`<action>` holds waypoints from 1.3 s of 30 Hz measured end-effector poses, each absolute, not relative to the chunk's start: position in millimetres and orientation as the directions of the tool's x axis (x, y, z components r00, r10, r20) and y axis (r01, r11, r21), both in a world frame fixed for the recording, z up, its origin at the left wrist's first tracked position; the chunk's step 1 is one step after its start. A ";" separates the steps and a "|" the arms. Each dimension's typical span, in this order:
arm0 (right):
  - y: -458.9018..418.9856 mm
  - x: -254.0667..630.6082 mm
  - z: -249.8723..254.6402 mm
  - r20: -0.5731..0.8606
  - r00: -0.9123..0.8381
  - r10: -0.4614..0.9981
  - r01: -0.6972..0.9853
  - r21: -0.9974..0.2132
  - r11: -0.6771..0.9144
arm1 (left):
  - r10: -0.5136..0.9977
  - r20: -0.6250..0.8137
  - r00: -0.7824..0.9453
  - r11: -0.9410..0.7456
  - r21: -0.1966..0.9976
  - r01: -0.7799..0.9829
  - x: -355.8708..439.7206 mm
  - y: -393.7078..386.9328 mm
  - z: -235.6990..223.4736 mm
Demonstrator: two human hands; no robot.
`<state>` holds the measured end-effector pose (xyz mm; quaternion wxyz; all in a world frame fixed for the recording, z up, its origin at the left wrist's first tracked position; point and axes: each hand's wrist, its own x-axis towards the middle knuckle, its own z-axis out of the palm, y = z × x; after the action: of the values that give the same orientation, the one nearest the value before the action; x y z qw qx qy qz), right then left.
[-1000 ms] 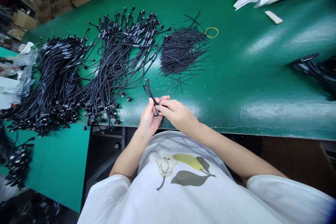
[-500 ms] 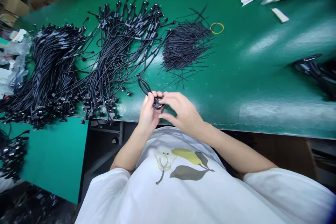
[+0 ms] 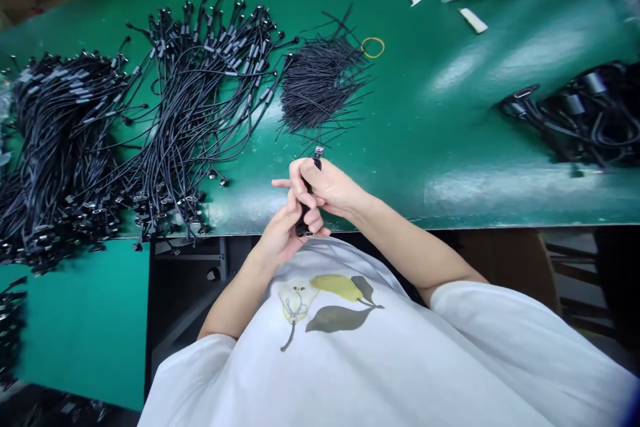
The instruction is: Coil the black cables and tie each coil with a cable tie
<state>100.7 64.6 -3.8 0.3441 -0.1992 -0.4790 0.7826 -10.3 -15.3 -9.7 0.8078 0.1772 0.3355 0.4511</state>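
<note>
Left hand and right hand both clamped on folded cable, by near edge of table. Looks like bundling step; next move probably calls for keeping folds tight.

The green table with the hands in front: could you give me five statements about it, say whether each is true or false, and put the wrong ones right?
1. The left hand and the right hand both hold a black cable. True.

2. In this view, the yellow band lies left of the pile of short black strips. False: it lies at the pile's right.

3. A small white piece lies on the green table, apart from the yellow band. True.

4. The person's shirt is plain black. False: it is white, with a print that includes leaves.

5. The hands are held far apart. False: they are close together, their fingers overlapping in view.
</note>
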 end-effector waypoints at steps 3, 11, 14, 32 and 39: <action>62.8 104.2 -2.9 -0.008 -0.697 0.717 -0.326 -0.887 -0.327 | 0.806 -0.402 0.435 0.592 0.549 -0.590 -16.6 -12.4 -9.8; 63.5 107.1 -6.7 -0.096 -0.456 0.885 -0.469 -0.819 -0.331 | 0.801 -0.452 0.393 0.595 0.670 -0.443 -10.1 -6.1 -12.0; 63.9 102.1 -3.1 -0.046 -0.408 0.912 -0.535 -0.798 -0.279 | 0.784 -0.465 0.412 0.621 0.608 -0.495 -4.1 -3.4 -15.2; 72.7 158.1 -32.0 0.199 -0.947 0.251 0.255 -0.005 0.967 | 0.770 -0.478 0.424 0.428 0.878 0.213 -43.6 18.9 -40.6; 81.7 150.4 -43.5 0.132 -0.968 0.212 0.214 0.008 0.977 | 0.775 -0.482 0.408 0.336 0.862 0.380 -48.3 19.6 -38.4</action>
<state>150.4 81.7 -43.5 0.0651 -0.1074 -0.9920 -0.0112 -48.3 19.6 -38.4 0.6296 0.5544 0.5211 0.1570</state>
